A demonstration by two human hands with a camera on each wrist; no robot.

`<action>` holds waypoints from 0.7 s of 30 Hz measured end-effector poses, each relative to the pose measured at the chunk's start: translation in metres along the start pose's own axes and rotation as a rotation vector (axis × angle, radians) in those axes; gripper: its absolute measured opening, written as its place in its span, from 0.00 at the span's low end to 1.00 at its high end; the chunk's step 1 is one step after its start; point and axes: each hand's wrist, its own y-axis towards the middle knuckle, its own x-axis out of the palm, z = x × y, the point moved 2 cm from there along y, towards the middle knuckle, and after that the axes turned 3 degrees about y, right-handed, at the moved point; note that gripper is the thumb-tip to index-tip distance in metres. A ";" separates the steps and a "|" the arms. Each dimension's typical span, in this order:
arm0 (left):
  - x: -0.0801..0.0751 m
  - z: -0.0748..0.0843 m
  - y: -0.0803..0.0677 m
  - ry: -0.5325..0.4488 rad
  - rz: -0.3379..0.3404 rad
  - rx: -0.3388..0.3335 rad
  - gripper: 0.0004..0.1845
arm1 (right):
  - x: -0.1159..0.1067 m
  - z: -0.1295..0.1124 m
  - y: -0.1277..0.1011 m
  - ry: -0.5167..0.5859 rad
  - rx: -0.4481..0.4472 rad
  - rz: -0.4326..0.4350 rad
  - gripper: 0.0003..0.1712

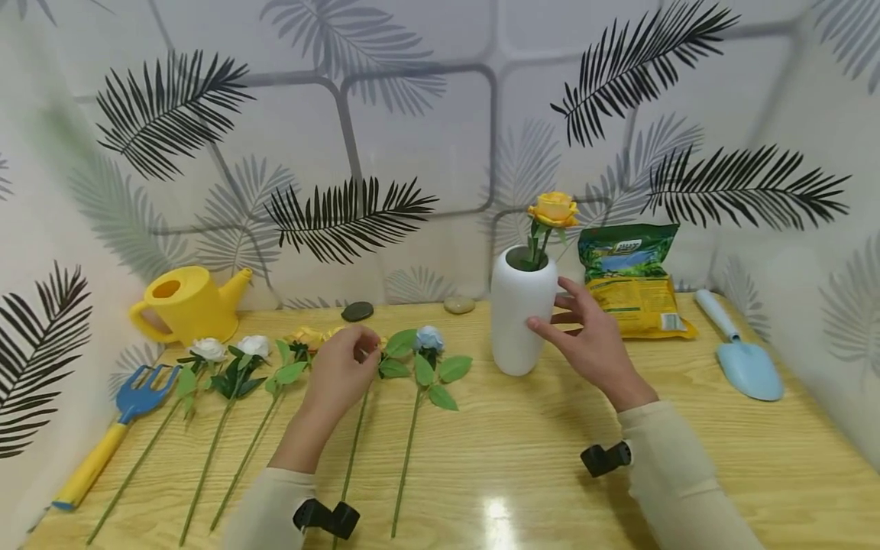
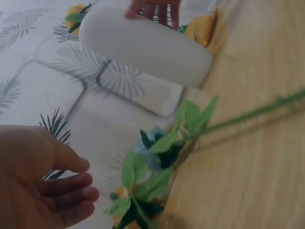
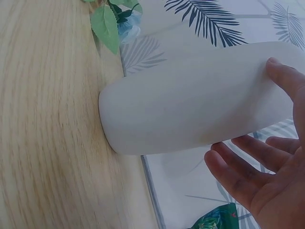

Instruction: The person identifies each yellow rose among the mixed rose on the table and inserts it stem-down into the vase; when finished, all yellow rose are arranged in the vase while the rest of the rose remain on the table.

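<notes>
A white vase stands upright on the wooden table with a yellow rose in it. My right hand rests against the vase's right side, its fingers relaxed; in the right wrist view the thumb touches the vase. Several artificial roses lie in a row on the table: two white roses, a yellow one and a blue one. My left hand hovers over the stems beside the blue rose. Its fingers are loosely curled and hold nothing.
A yellow watering can and a blue hand rake sit at the left. A soil bag and a blue trowel lie at the right. Two stones rest by the back wall. Leaf-patterned walls enclose the table.
</notes>
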 end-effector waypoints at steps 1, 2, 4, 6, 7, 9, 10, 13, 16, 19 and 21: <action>-0.002 -0.004 -0.004 0.043 -0.004 0.004 0.07 | 0.001 0.000 0.000 0.001 -0.001 0.001 0.50; -0.005 -0.007 -0.008 0.080 -0.012 0.004 0.08 | 0.001 0.000 0.000 0.003 -0.002 0.002 0.50; -0.010 -0.013 -0.015 0.140 -0.032 0.002 0.08 | 0.001 0.000 0.000 0.002 -0.004 0.003 0.50; -0.013 -0.017 -0.022 0.182 -0.051 0.011 0.08 | 0.001 -0.001 0.000 -0.003 -0.003 0.005 0.50; -0.014 -0.018 -0.025 0.201 -0.060 0.020 0.07 | 0.000 -0.001 0.000 -0.005 -0.004 0.006 0.50; -0.014 -0.019 -0.031 0.213 -0.081 0.037 0.07 | 0.000 -0.001 0.000 -0.008 -0.001 0.006 0.50; -0.013 -0.019 -0.034 0.212 -0.086 0.045 0.07 | 0.000 -0.001 -0.001 -0.008 0.001 0.006 0.50; -0.006 -0.020 -0.042 0.222 -0.110 0.069 0.05 | 0.000 -0.001 -0.001 -0.010 0.007 0.008 0.51; 0.000 -0.020 -0.046 0.229 -0.144 0.075 0.09 | 0.000 -0.001 -0.002 -0.013 0.011 0.012 0.51; 0.004 -0.021 -0.049 0.244 -0.167 0.074 0.12 | 0.000 -0.001 -0.002 -0.011 0.010 0.013 0.51; 0.006 -0.022 -0.050 0.245 -0.176 0.065 0.12 | 0.000 -0.001 -0.001 -0.009 0.009 0.012 0.51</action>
